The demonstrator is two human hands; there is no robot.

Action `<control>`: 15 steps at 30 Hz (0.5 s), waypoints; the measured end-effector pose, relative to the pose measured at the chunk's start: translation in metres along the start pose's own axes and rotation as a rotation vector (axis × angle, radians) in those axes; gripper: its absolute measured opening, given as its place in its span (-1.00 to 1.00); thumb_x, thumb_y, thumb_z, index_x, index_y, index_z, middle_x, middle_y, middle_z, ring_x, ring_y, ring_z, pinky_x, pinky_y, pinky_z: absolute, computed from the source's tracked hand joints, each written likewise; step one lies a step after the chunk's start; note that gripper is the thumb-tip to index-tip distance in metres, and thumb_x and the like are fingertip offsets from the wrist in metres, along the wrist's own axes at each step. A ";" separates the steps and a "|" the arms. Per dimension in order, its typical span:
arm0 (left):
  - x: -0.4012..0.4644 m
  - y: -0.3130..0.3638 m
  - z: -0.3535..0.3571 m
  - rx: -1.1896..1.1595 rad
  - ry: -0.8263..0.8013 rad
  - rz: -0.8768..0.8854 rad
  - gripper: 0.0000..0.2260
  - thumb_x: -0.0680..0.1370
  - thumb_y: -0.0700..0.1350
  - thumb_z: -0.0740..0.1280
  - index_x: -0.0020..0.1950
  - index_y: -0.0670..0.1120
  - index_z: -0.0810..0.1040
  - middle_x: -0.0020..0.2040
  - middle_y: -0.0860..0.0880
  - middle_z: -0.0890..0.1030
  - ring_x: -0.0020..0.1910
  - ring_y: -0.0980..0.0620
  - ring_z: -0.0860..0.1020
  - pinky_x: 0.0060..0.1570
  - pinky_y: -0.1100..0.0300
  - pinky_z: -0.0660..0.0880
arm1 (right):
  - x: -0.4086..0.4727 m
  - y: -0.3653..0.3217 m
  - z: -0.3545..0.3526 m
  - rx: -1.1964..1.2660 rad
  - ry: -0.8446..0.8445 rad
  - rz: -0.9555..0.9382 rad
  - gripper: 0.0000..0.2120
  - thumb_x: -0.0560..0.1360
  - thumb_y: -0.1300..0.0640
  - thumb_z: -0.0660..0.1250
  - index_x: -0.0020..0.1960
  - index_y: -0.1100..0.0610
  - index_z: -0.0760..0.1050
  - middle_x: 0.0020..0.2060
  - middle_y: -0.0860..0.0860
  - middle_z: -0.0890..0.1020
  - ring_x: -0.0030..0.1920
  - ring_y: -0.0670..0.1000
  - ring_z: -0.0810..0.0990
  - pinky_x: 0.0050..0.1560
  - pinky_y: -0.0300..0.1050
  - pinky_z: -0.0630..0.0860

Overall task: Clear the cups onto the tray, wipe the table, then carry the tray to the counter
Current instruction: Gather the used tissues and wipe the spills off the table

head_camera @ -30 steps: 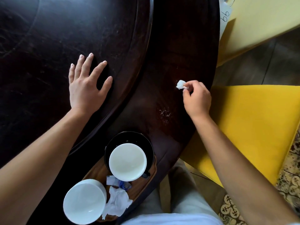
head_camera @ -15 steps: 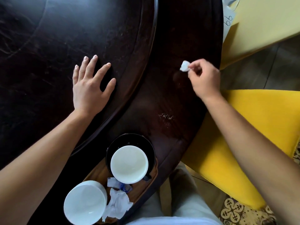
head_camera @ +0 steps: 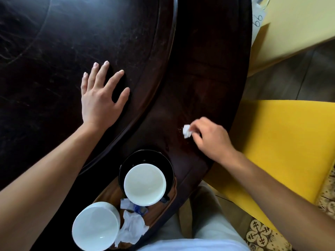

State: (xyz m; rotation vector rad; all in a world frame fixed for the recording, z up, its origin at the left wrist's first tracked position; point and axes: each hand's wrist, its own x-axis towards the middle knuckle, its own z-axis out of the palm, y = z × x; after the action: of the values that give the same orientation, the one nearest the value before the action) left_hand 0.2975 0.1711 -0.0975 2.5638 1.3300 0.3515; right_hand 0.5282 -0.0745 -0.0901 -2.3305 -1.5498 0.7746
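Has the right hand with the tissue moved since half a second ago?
Yes. The right hand has pulled its tissue wad back toward the person along the table's edge band, onto the crumb spot and nearer the black saucer.

- My left hand [head_camera: 98,104] lies flat, palm down, on the dark surface [head_camera: 54,51], fingers spread and pointing away from me, thumb angled out to the right.
- My left forearm is bare and runs from the lower left corner up to that hand.
- My right hand [head_camera: 211,138] is curled, knuckles up, fingertips pinched together in a tight grip on a small white wad [head_camera: 186,131] pressed to the surface.
- My right forearm is bare too, reaching in from the lower right edge, wrist bent slightly.
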 end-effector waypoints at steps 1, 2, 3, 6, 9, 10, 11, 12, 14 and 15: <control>0.000 0.000 0.000 0.001 0.000 -0.001 -0.55 0.68 0.19 0.22 0.55 0.09 0.43 0.65 -0.07 0.25 0.67 -0.12 0.11 0.63 -0.15 -0.01 | -0.010 -0.002 0.002 0.014 -0.027 -0.003 -0.90 0.50 0.08 0.31 0.01 -0.04 0.53 -0.05 -0.07 0.57 -0.09 0.11 0.65 -0.13 0.10 0.58; 0.000 0.000 0.000 0.000 0.000 -0.001 -0.55 0.68 0.19 0.22 0.55 0.09 0.43 0.65 -0.07 0.25 0.67 -0.12 0.11 0.63 -0.15 -0.01 | -0.015 -0.003 0.002 0.025 -0.037 -0.005 -0.89 0.50 0.09 0.32 0.02 -0.04 0.53 -0.05 -0.08 0.57 -0.09 0.10 0.65 -0.13 0.09 0.58; 0.000 0.000 0.000 -0.002 0.000 -0.002 -0.55 0.68 0.19 0.22 0.55 0.09 0.43 0.65 -0.06 0.25 0.67 -0.11 0.11 0.63 -0.15 -0.01 | -0.015 -0.002 0.000 0.034 -0.023 -0.009 -0.89 0.50 0.10 0.32 0.01 -0.05 0.54 -0.05 -0.08 0.57 -0.09 0.09 0.64 -0.12 0.09 0.58; 0.000 0.000 -0.001 -0.005 -0.010 -0.007 -0.55 0.68 0.19 0.22 0.55 0.10 0.42 0.66 -0.06 0.24 0.67 -0.11 0.10 0.63 -0.14 -0.02 | 0.012 0.013 -0.015 0.070 0.158 0.029 -0.86 0.46 0.07 0.31 0.00 -0.02 0.58 -0.08 -0.05 0.61 -0.09 0.10 0.64 -0.08 0.05 0.59; 0.000 0.000 -0.002 0.001 -0.017 -0.010 -0.55 0.68 0.19 0.22 0.55 0.10 0.42 0.66 -0.06 0.24 0.67 -0.11 0.09 0.63 -0.13 -0.03 | 0.057 0.038 -0.041 0.058 0.333 0.150 -0.85 0.48 0.11 0.30 0.01 0.02 0.60 -0.06 0.02 0.64 -0.05 0.12 0.64 -0.08 -0.03 0.54; -0.001 0.001 -0.002 0.001 -0.017 -0.009 -0.55 0.68 0.19 0.22 0.55 0.10 0.42 0.66 -0.06 0.24 0.67 -0.11 0.09 0.63 -0.13 -0.03 | 0.068 0.046 -0.048 0.026 0.342 0.206 -0.85 0.49 0.13 0.30 0.03 0.04 0.59 -0.03 0.04 0.65 -0.03 0.13 0.63 -0.09 -0.07 0.50; -0.001 0.001 -0.002 0.000 -0.017 -0.009 -0.55 0.68 0.19 0.22 0.55 0.10 0.42 0.66 -0.06 0.24 0.67 -0.11 0.09 0.63 -0.13 -0.04 | 0.075 0.052 -0.052 -0.008 0.332 0.260 -0.86 0.51 0.14 0.31 0.04 0.06 0.59 0.00 0.05 0.65 0.00 0.13 0.63 -0.11 -0.11 0.45; -0.001 0.001 -0.002 -0.001 -0.017 -0.009 -0.55 0.68 0.19 0.22 0.55 0.10 0.42 0.66 -0.06 0.24 0.67 -0.11 0.09 0.63 -0.13 -0.04 | 0.078 0.057 -0.054 -0.033 0.313 0.298 -0.86 0.52 0.14 0.31 0.05 0.06 0.59 0.04 0.05 0.65 0.03 0.14 0.62 -0.10 -0.12 0.43; -0.001 0.001 -0.002 -0.002 -0.011 -0.010 -0.55 0.68 0.18 0.23 0.55 0.09 0.42 0.66 -0.06 0.24 0.67 -0.12 0.09 0.63 -0.12 -0.04 | 0.071 0.056 -0.048 -0.043 0.272 0.315 -0.87 0.53 0.13 0.31 0.06 0.07 0.58 0.05 0.06 0.64 0.04 0.15 0.62 -0.07 -0.07 0.47; -0.001 0.000 -0.001 -0.003 -0.006 -0.008 -0.55 0.68 0.18 0.23 0.55 0.09 0.43 0.66 -0.07 0.25 0.67 -0.12 0.10 0.63 -0.12 -0.04 | 0.061 0.052 -0.043 -0.034 0.256 0.300 -0.88 0.52 0.13 0.31 0.04 0.07 0.57 0.03 0.06 0.64 0.03 0.17 0.62 -0.06 -0.03 0.51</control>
State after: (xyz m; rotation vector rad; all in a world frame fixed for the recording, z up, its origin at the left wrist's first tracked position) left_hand 0.2970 0.1704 -0.0962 2.5545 1.3369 0.3436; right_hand 0.6101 -0.0366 -0.0970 -2.6020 -1.1338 0.4859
